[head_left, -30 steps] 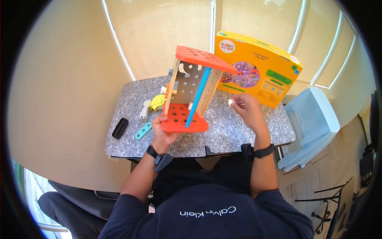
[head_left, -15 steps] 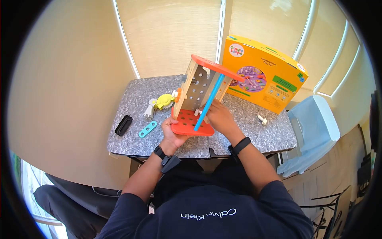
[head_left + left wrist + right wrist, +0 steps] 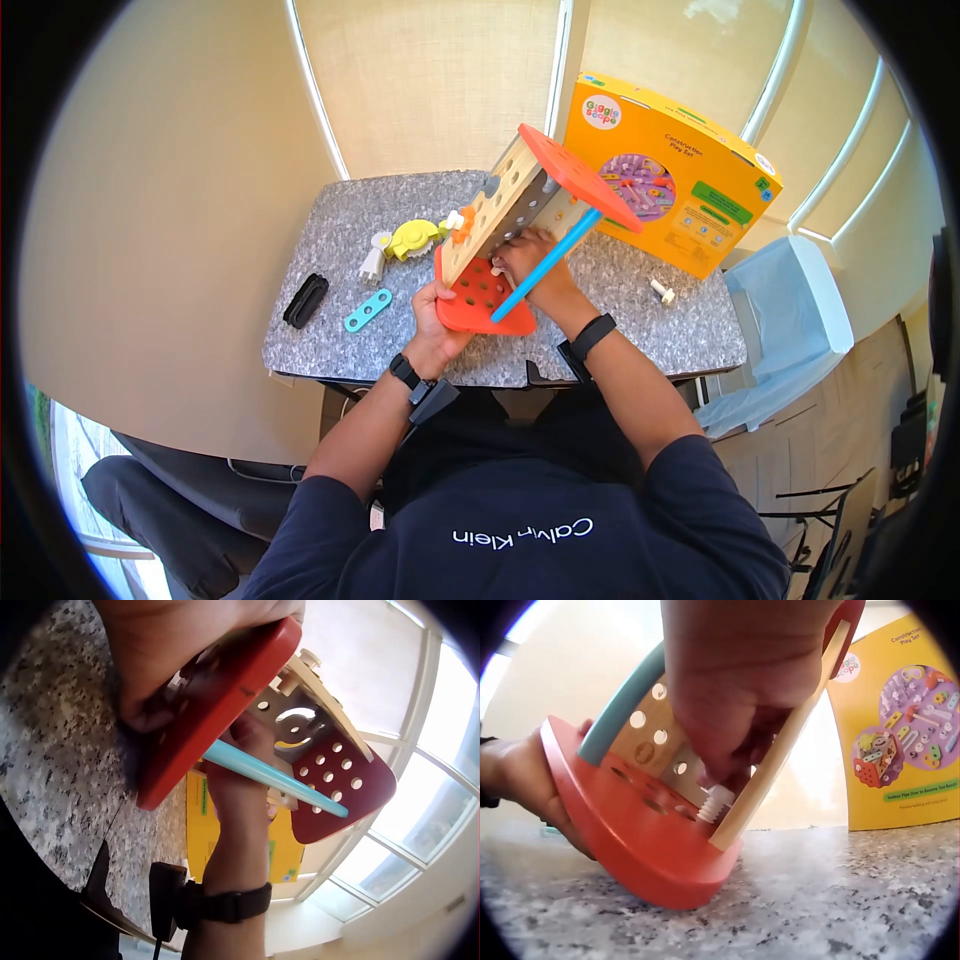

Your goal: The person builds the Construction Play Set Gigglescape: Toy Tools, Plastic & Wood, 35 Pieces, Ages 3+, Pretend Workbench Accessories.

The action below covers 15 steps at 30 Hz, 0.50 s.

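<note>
My left hand (image 3: 437, 320) grips the red end panel (image 3: 467, 300) of a wooden toy toolbox, thumb on its inner face. The toolbox is held tilted, with a blue rod handle (image 3: 548, 262) running between its two red ends and a perforated grey panel inside. My right hand (image 3: 540, 268) reaches into the frame behind the rod, fingers curled. In the right wrist view its fingertips pinch at a white threaded bolt (image 3: 716, 804) next to the red panel's holes; the fingers hide the bolt's far end. An orange piece with a white bolt (image 3: 458, 222) sits on the outer wooden side.
A yellow construction-set box (image 3: 690, 180) stands at the back right. Another white bolt (image 3: 662, 291) lies on the right of the speckled table (image 3: 640, 340). To the left are a yellow-and-grey toy saw (image 3: 408, 242), a teal strip with holes (image 3: 368, 310) and a black object (image 3: 306, 300).
My right hand, earlier beside the toolbox with a small white round piece, has moved left into the frame to the bolt. The toolbox has shifted right and tilted further in my left hand.
</note>
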Tool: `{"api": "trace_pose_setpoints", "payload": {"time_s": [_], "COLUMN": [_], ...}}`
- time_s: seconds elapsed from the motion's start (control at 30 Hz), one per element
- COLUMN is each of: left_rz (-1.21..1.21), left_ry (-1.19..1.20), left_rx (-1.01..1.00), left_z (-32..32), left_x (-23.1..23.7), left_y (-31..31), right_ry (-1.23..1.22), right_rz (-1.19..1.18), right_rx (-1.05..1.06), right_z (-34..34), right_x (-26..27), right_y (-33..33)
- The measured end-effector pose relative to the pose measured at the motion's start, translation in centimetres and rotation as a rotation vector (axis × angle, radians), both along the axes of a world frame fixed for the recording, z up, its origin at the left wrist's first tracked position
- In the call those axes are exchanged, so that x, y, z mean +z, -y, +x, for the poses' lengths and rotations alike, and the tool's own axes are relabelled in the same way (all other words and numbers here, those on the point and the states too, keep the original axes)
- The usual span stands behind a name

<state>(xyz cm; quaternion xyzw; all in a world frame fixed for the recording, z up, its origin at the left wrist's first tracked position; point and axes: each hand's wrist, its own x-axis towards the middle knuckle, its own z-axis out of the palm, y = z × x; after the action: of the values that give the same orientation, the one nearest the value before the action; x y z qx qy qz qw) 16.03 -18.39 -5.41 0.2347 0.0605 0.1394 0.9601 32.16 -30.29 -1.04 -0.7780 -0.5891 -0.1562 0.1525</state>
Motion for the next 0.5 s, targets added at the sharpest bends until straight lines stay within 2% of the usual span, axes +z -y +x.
{"api": "trace_pose_setpoints", "payload": {"time_s": [0.1, 0.23, 0.33, 0.4, 0.5], "left_rz": [0.023, 0.034, 0.046, 0.030, 0.028], "left_ry": [0.043, 0.033, -0.015, -0.054, -0.034], "left_rx": [-0.024, -0.027, -0.006, 0.022, -0.004], "left_z": [-0.2, -0.3, -0.3, -0.3, -0.1], "left_x": [0.5, 0.6, 0.6, 0.2, -0.1], "left_y": [0.3, 0.3, 0.3, 0.2, 0.0], "right_ry": [0.141, 0.140, 0.027, 0.003, 0.029], "right_rz": [0.101, 0.184, 0.157, 0.127, 0.096], "right_rx": [-0.081, -0.152, -0.045, 0.110, 0.091], "right_z": [-0.2, -0.5, -0.3, 0.2, 0.5], "right_x": [-0.8, -1.3, -0.2, 0.1, -0.3], "right_y": [-0.6, -1.5, -0.6, 0.2, 0.1]}}
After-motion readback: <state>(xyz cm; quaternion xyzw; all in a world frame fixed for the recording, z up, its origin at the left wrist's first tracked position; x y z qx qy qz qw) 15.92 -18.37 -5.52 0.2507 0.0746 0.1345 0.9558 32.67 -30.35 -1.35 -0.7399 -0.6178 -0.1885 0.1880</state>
